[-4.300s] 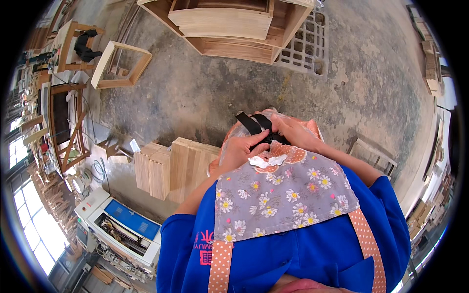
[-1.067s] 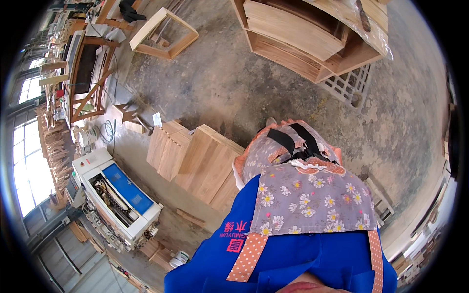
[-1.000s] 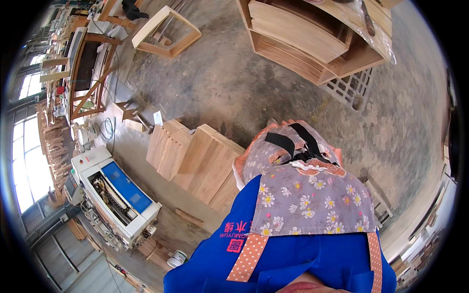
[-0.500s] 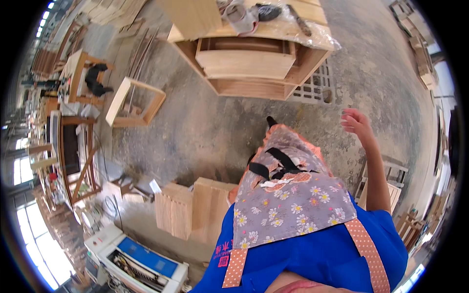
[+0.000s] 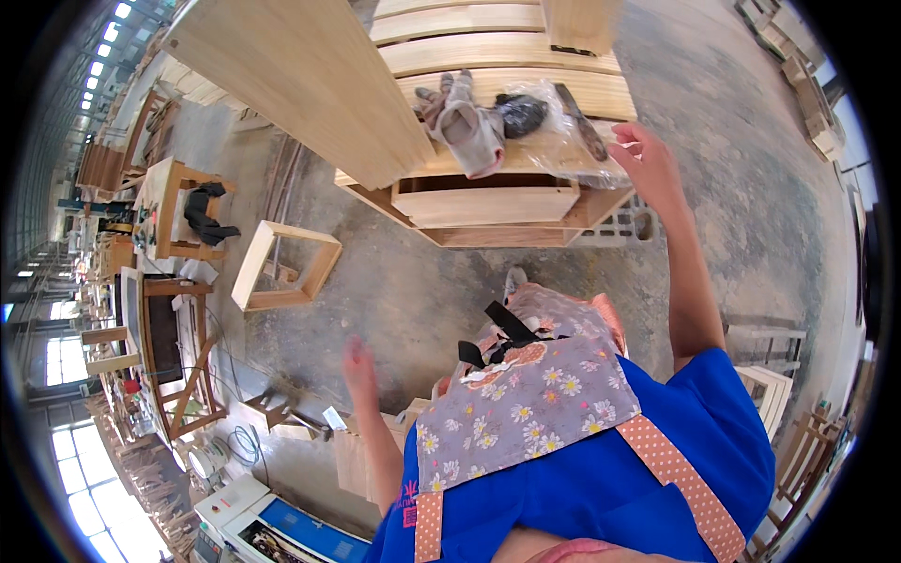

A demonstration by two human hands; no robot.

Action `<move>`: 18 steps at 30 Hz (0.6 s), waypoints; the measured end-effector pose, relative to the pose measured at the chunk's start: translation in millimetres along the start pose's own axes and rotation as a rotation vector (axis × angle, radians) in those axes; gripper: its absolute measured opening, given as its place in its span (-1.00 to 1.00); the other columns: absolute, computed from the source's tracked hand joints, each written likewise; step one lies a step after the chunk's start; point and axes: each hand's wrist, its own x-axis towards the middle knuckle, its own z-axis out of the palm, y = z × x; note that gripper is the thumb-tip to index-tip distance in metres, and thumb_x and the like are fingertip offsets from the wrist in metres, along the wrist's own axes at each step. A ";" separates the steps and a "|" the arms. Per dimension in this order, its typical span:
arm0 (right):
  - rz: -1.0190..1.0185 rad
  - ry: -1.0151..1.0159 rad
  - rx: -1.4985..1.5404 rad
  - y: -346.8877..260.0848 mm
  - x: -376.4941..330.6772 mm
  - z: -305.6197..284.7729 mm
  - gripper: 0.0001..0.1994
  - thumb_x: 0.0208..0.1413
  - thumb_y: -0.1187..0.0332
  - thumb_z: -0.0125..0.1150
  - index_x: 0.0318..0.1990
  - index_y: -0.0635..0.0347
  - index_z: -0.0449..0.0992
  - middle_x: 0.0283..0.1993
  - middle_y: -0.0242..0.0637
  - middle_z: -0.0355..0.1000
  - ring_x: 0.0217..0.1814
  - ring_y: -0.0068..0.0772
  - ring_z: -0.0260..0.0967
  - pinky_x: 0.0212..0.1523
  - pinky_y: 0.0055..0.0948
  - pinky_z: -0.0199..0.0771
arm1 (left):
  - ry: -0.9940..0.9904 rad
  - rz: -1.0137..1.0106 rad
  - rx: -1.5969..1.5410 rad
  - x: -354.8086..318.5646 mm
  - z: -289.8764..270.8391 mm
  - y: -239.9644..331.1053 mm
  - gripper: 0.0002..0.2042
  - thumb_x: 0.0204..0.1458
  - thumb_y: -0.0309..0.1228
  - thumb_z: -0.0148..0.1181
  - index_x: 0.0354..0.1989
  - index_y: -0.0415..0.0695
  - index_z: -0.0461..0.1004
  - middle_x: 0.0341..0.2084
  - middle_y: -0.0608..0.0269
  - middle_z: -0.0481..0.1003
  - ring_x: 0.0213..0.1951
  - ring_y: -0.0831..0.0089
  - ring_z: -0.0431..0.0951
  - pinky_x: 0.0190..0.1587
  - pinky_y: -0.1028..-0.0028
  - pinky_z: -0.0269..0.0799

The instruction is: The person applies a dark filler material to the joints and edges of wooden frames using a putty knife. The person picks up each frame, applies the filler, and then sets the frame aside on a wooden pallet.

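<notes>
My right hand (image 5: pixel 648 167) is held over the near right corner of a pale wooden cabinet (image 5: pixel 526 86), its fingers loosely bent and apart, with nothing seen in them. Close to those fingers, a dark, long, narrow tool (image 5: pixel 580 122) lies on clear plastic wrap (image 5: pixel 554 155). Left of it are a small black bundle (image 5: pixel 522 114) and soiled grey work gloves (image 5: pixel 469 131). A drawer (image 5: pixel 488 205) sits in the cabinet's front. My left hand (image 5: pixel 359 375), smeared by motion, is above the floor on the left, away from the cabinet; its fingers do not show clearly.
A wide board (image 5: pixel 310 84) stands on the cabinet's left side. An open wooden frame (image 5: pixel 286 267) rests on the concrete floor. Wooden blocks (image 5: pixel 357 460) and a white-and-blue machine (image 5: pixel 310 527) are at the lower left. Workbenches (image 5: pixel 164 347) line the left.
The cabinet and the things on it come further into view as I get nearer. My right hand has risen to the cabinet's corner. My left hand has come into view.
</notes>
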 end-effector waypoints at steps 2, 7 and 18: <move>-0.003 0.034 -0.196 -11.8 21.3 13.7 -0.67 0.01 0.23 0.22 -0.09 0.16 0.46 -0.12 -0.19 0.47 -0.10 -0.20 0.44 -0.10 -0.30 0.41 | 0.005 0.060 -0.186 44.9 -11.5 107.7 -0.72 0.12 -0.38 0.07 -0.03 -0.23 0.45 -0.13 0.16 0.51 -0.08 0.45 0.48 -0.09 0.48 0.39; 0.033 0.084 -0.248 -20.3 46.5 30.9 -0.68 -0.03 0.23 0.24 -0.12 0.14 0.47 -0.09 -0.21 0.45 -0.03 -0.14 0.39 -0.03 -0.27 0.36 | -0.607 0.383 -0.517 56.3 51.1 260.9 -0.74 0.05 -0.50 0.14 -0.05 -0.19 0.47 -0.06 0.24 0.49 -0.04 0.48 0.49 -0.09 0.48 0.44; -0.036 0.114 0.274 -95.4 16.2 52.7 -0.70 -0.10 0.31 0.29 -0.16 0.16 0.51 -0.33 -0.26 0.47 -0.31 -0.29 0.40 -0.25 -0.46 0.38 | -0.932 0.673 -0.247 101.4 113.6 302.4 -0.63 0.01 -0.49 0.21 0.04 -0.21 0.41 -0.15 0.14 0.52 -0.12 0.45 0.50 -0.16 0.47 0.47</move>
